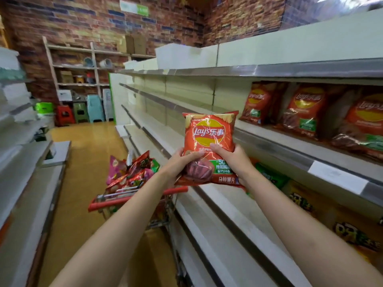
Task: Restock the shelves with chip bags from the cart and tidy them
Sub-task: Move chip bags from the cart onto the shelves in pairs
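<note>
Forearms, two, bare, reaching forward from bottom edge toward centre.
Shelving unit (pixel 269 139), pale, multi-tier, along right side; long stretches bare.
Shelving (pixel 22 154) opposite, left side, pale.
Floor (pixel 87 154), yellowish, aisle between the two units.
Brick-pattern wall (pixel 83 19) at far end, with wooden rack (pixel 83 65) of mixed goods; plastic stools (pixel 80 111) beneath, red, green, light blue.
Cart (pixel 132 195), red handle bar, just left of the right-hand unit, below the arms; loaded with red and pink snack bags (pixel 130 170).
Shelved chip bags (pixel 304 110), red, three in a row, upper right tier, standing, leaning back.
Green and yellow packs (pixel 271 177) on tier below, blurred.
Chip bag (pixel 209 148), red, yellow logo, upright, front to camera, held in air in front of the right-hand shelves, above the cart handle, left of the shelved row.
Left hand (pixel 180 162): curled round bag's lower left edge, thumb across front.
Right hand (pixel 230 158): gripping lower right edge, thumb on front.
</note>
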Demonstrator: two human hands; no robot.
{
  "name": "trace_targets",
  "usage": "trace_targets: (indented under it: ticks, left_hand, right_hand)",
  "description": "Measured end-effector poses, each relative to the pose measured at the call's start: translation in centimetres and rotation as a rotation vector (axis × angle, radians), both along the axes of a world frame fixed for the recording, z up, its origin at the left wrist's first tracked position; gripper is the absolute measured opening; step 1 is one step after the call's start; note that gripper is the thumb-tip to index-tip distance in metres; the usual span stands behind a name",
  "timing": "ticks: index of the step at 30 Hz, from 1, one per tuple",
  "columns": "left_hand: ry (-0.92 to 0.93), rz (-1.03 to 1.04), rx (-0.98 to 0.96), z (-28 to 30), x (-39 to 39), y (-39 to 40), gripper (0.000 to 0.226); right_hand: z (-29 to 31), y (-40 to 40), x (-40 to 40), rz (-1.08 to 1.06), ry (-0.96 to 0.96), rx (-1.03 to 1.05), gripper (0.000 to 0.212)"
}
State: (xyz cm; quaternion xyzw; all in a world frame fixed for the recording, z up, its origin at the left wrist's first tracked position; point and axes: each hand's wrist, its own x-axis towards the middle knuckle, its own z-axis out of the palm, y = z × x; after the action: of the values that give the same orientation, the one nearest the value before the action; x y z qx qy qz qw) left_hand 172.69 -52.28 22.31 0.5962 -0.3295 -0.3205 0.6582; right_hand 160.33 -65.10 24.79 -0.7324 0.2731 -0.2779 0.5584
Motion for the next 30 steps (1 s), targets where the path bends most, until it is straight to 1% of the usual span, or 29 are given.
trace_targets:
  ticks: [2, 3, 4, 6, 8, 9, 11, 12, 13, 14, 15, 16, 17, 19, 20, 21, 23, 25, 26, 27, 29, 30]
  left_hand:
    - [-0.027, -0.053, -0.016, 1.7, 0.3, -3.0, 0.077]
    - [-0.034, -0.085, -0.019, 2.4, 0.3, -4.4, 0.072]
    - [-0.038, -0.118, -0.028, 3.0, 0.5, -5.9, 0.071]
    - [-0.052, -0.196, -0.046, 3.9, 0.5, -8.7, 0.073]
    - [-0.064, -0.287, -0.049, 4.5, 0.2, -11.5, 0.078]
    - [-0.068, -0.330, -0.048, 4.9, -0.1, -12.7, 0.081]
    - [-0.082, -0.415, -0.043, 5.6, -0.7, -15.1, 0.086]
    - [-0.090, -0.447, -0.033, 6.0, -1.0, -16.3, 0.091]
    - [-0.103, -0.479, -0.020, 6.5, -1.3, -17.3, 0.097]
    - [-0.119, -0.513, -0.013, 7.0, -1.6, -18.3, 0.099]
    - [-0.131, -0.544, -0.010, 7.6, -1.9, -19.1, 0.097]
    - [-0.143, -0.567, -0.013, 8.1, -2.3, -19.9, 0.089]
    - [-0.158, -0.586, -0.014, 8.7, -2.7, -20.6, 0.080]
    - [-0.188, -0.632, -0.015, 9.6, -3.7, -21.8, 0.065]
    - [-0.201, -0.661, -0.016, 9.9, -4.1, -22.5, 0.063]
    - [-0.203, -0.688, -0.016, 10.1, -4.6, -23.0, 0.068]
    - [-0.183, -0.741, -0.023, 10.3, -5.3, -24.2, 0.089]
    - [-0.170, -0.781, -0.026, 10.1, -6.3, -25.2, 0.093]
    - [-0.160, -0.792, -0.022, 9.9, -6.8, -25.6, 0.089]
    - [-0.154, -0.792, -0.018, 9.8, -7.3, -26.0, 0.081]
    - [-0.150, -0.808, -0.021, 9.7, -8.6, -26.5, 0.064]
    - [-0.148, -0.825, -0.023, 9.7, -9.2, -26.7, 0.062]
  right_hand:
    - [1.7, -2.4, -0.1, -0.055, -0.025, -0.021, 0.077]
    - [2.4, -3.4, -0.3, -0.084, -0.034, -0.030, 0.073]
    - [3.1, -4.4, -0.6, -0.115, -0.042, -0.033, 0.074]
    - [3.9, -6.4, -1.5, -0.172, -0.058, -0.032, 0.084]
    - [4.6, -8.0, -2.8, -0.232, -0.066, -0.031, 0.089]
    - [5.0, -8.6, -3.6, -0.265, -0.067, -0.026, 0.088]
    - [5.7, -9.7, -5.1, -0.321, -0.076, 0.000, 0.078]
    - [6.0, -10.1, -5.7, -0.347, -0.086, 0.013, 0.073]
    - [6.4, -10.5, -6.3, -0.375, -0.094, 0.017, 0.073]
    - [6.7, -10.7, -6.8, -0.409, -0.098, 0.015, 0.079]
    - [7.0, -11.2, -7.3, -0.454, -0.105, 0.019, 0.089]
    - [7.2, -11.6, -7.8, -0.497, -0.112, 0.030, 0.096]
    - [7.5, -11.8, -8.3, -0.534, -0.119, 0.039, 0.096]
    - [8.1, -12.2, -9.3, -0.605, -0.129, 0.058, 0.082]
    - [8.3, -12.4, -9.8, -0.641, -0.128, 0.067, 0.077]
    - [8.3, -12.7, -10.2, -0.675, -0.120, 0.070, 0.074]
    - [8.5, -12.9, -11.1, -0.727, -0.102, 0.066, 0.067]
    - [8.5, -13.1, -12.0, -0.774, -0.092, 0.072, 0.066]
    - [8.4, -13.0, -12.5, -0.800, -0.084, 0.081, 0.069]
    - [8.2, -13.0, -13.1, -0.827, -0.077, 0.089, 0.071]
    - [8.0, -12.8, -14.1, -0.875, -0.072, 0.088, 0.065]
    - [7.9, -12.8, -14.7, -0.899, -0.068, 0.088, 0.060]
